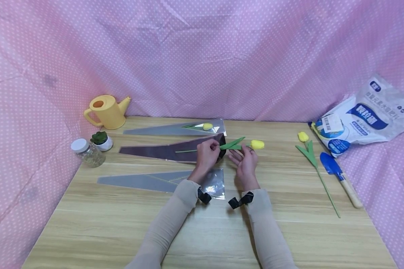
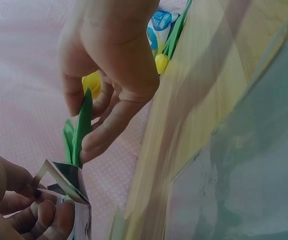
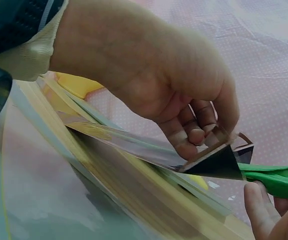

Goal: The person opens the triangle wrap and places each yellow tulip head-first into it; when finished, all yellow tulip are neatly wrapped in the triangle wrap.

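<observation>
Over the middle of the table, my left hand (image 1: 208, 154) pinches the mouth of a dark, translucent tapered flower sleeve (image 1: 155, 151), holding its edge apart. A yellow artificial tulip (image 1: 257, 144) lies lengthwise with its thin stem inside this sleeve. Its green leaves (image 2: 85, 125) stick out of the mouth, and the bloom stays outside. My right hand (image 1: 247, 164) pinches the tulip just below the bloom, with the other fingers spread loosely. In the right wrist view, the left hand's fingertips (image 3: 186, 150) grip the sleeve's folded rim.
Behind lies a clear sleeve (image 1: 155, 130) with a tulip in it; another clear sleeve (image 1: 128, 182) lies in front. At right are a loose tulip (image 1: 323, 183), a blue trowel (image 1: 348, 190) and a fertilizer bag (image 1: 373, 116). A watering can (image 1: 109, 112), succulent (image 1: 104, 144) and jar (image 1: 92, 157) stand left.
</observation>
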The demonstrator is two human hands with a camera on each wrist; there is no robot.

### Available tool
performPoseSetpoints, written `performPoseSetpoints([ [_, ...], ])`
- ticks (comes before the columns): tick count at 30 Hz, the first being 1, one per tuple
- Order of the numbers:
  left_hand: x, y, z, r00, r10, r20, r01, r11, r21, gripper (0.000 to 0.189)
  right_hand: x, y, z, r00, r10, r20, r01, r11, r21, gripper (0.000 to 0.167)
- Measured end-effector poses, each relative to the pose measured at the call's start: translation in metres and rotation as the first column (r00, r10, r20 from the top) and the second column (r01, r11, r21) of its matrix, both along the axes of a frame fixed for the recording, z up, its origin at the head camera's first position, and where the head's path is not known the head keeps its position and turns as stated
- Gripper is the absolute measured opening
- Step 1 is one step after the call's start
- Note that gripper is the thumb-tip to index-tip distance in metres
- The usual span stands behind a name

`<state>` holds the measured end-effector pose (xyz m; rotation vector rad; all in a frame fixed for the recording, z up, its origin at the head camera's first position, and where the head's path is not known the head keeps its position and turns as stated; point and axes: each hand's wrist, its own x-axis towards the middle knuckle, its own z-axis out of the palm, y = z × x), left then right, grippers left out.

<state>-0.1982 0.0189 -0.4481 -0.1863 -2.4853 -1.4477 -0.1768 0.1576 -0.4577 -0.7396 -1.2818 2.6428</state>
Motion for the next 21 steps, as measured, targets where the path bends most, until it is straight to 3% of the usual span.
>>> performPoseSetpoints([
  [9, 0.0003, 0.0, 0.0009, 1.0, 0.001, 0.005, -0.001, 1.0, 0.0, 0.011, -0.0004, -0.0039, -0.004, 0.997, 0.081, 0.017, -0.081, 0.996, 0.035, 0.013],
  [21, 0.0017, -0.0001, 0.0026, 1.0, -0.007, 0.006, 0.006, 1.0, 0.008, 0.01, 0.0019, 0.0048, -0.0003, 0.994, 0.085, 0.068, -0.082, 0.996, -0.038, 0.011],
])
